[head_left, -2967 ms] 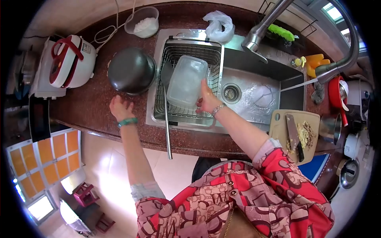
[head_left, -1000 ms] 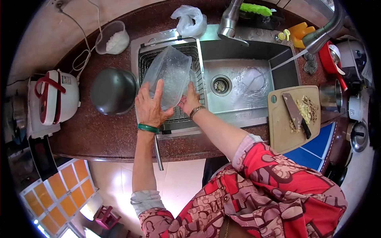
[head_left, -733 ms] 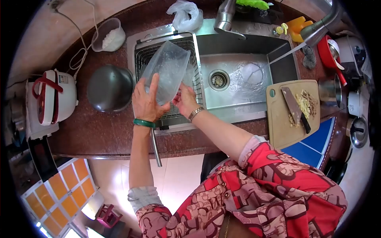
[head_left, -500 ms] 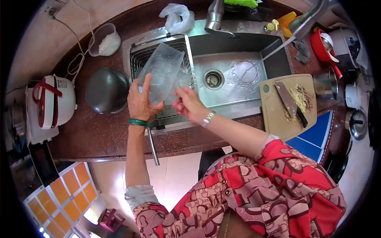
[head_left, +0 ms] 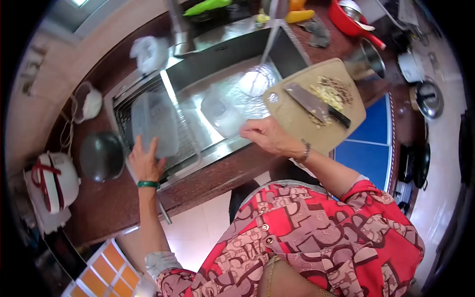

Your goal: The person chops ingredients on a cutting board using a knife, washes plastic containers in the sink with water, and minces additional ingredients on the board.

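Observation:
A translucent rectangular plastic container (head_left: 156,121) lies on the wire rack (head_left: 185,144) over the left side of the sink. My left hand (head_left: 145,164), with a green bangle at the wrist, is at the container's near end, fingers spread. Over the sink basin, my right hand (head_left: 269,138) has its fingers pinched at the edge of a blurred clear plastic piece (head_left: 221,116); whether that is a lid or a second container I cannot tell. Water runs from the faucet (head_left: 277,7) onto a round whitish thing (head_left: 255,81) in the sink.
A cutting board (head_left: 287,126) with a cleaver (head_left: 311,104) and chopped food (head_left: 329,94) overlaps the sink's right end. A metal cup (head_left: 371,59) and red pan (head_left: 346,20) stand beyond. On the left are a dark bowl (head_left: 102,156) and a rice cooker (head_left: 57,180).
The rectangular container has gone from tilted in my left hand to lying on the rack. My right hand has moved right with the clear plastic piece. The view has turned and shifted.

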